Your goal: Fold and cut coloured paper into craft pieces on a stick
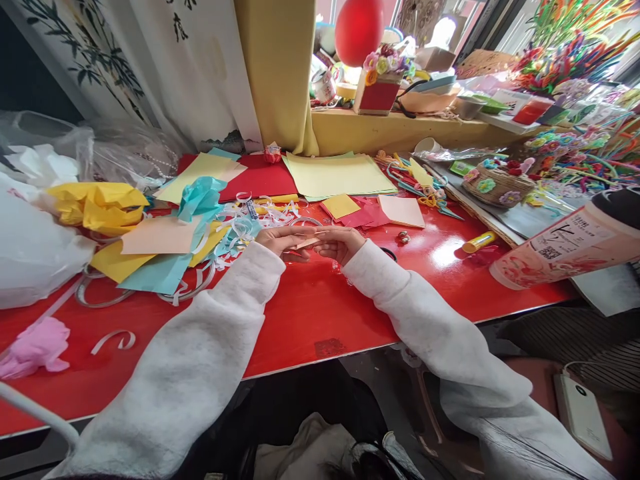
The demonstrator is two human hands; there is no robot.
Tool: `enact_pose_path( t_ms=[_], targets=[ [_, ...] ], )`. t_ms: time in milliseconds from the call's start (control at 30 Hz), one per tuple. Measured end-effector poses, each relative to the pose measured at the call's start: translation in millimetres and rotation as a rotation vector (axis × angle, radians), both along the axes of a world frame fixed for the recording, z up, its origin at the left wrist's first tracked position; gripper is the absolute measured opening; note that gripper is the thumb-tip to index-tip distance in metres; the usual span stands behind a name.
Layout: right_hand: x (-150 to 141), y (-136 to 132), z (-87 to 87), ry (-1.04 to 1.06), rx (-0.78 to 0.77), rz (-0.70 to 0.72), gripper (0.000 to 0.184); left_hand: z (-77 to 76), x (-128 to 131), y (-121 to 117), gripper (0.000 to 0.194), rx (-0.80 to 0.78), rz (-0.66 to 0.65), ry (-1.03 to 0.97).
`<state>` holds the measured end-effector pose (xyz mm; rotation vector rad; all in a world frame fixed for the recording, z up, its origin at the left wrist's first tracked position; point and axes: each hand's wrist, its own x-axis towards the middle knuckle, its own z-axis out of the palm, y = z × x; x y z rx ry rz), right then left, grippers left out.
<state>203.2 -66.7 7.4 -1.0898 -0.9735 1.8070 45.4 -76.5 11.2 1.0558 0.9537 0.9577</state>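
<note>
Over the middle of the red table [320, 293], my left hand [278, 240] and my right hand [345, 244] meet at the fingertips. Between them is a small, narrow piece of peach-coloured paper [307, 244], pinched from both sides. The fingers partly cover it, so its full shape is hidden. Just behind my hands lie a square of pale pink paper [404, 211], a yellow paper square [341, 206] and red paper pieces [367, 215]. White paper strips [245, 212] are heaped behind my left hand. Two small shiny beads [403, 237] rest to the right.
Coloured sheets and crumpled paper [100, 205] crowd the left side. Scissors [447, 211] lie at the back right. A large pink cup [565, 243] leans at the right, beside a yellow tube [479, 242]. One curled white strip [114, 339] lies near the front left.
</note>
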Motion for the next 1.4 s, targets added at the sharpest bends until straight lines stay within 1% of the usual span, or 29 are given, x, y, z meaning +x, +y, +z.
enact_pose_path(
  t_ms=[133, 200, 267, 367, 500, 567, 633, 700, 833, 900, 1000, 1067, 1167, 1267, 1400],
  targets=[
    [0.4, -0.6, -1.6, -0.029, 0.046, -0.014, 0.015, 2.0, 4.2, -1.2, 0.036, 0.015, 0.061, 0.082],
    [1.1, 0.0, -3.0, -0.039, 0.067, -0.001, 0.013, 0.8, 6.6, -1.9, 0.037, 0.052, 0.104, 0.118],
    [1.8, 1.8, -4.9, -0.058, 0.083, 0.021, 0.011, -2.0, 8.6, -2.1, 0.036, 0.093, 0.119, 0.145],
    [2.5, 4.5, -7.4, -0.136, 0.123, 0.059, 0.005, -7.3, 9.7, -1.3, 0.036, 0.127, 0.077, 0.126],
    [6.3, 4.4, -4.9, -0.266, 0.298, 0.121, 0.017, -11.4, 5.9, 1.7, 0.035, 0.158, 0.022, 0.147],
    [11.2, 4.3, -1.9, -0.313, 0.331, 0.196, 0.023, -11.0, 2.7, 3.1, 0.033, 0.145, -0.006, 0.178],
    [17.0, 5.5, -0.3, -0.321, 0.303, 0.287, 0.027, -9.4, -0.2, 4.0, 0.033, 0.119, -0.047, 0.198],
    [21.6, 7.7, -0.9, -0.31, 0.263, 0.355, 0.028, -7.0, -2.6, 4.3, 0.038, 0.085, -0.093, 0.214],
    [24.5, 10.9, -4.9, -0.295, 0.232, 0.422, 0.018, -2.2, -6.2, 4.2, 0.054, 0.015, -0.159, 0.223],
    [25.0, 10.9, -5.5, -0.26, 0.2, 0.426, 0.014, -0.3, -8.0, 4.6, 0.055, -0.004, -0.166, 0.22],
    [27.7, 10.7, -4.3, -0.206, 0.105, 0.441, 0.013, 2.4, -9.8, 5.3, 0.051, -0.03, -0.17, 0.231],
    [30.0, 11.5, -3.7, -0.204, 0.059, 0.465, 0.012, 4.4, -10.3, 5.6, 0.049, -0.049, -0.177, 0.238],
    [31.7, 13.4, -4.1, -0.236, 0.045, 0.489, 0.008, 7.6, -10.5, 5.7, 0.05, -0.072, -0.193, 0.242],
    [30.6, 13.2, -3.5, -0.259, 0.045, 0.489, 0.011, 8.8, -11.6, 6.1, 0.05, -0.092, -0.199, 0.243],
    [27.5, 8.1, 2.1, -0.258, 0.036, 0.427, 0.022, 5.9, -14.3, 7.6, 0.04, -0.119, -0.174, 0.208]
  ],
)
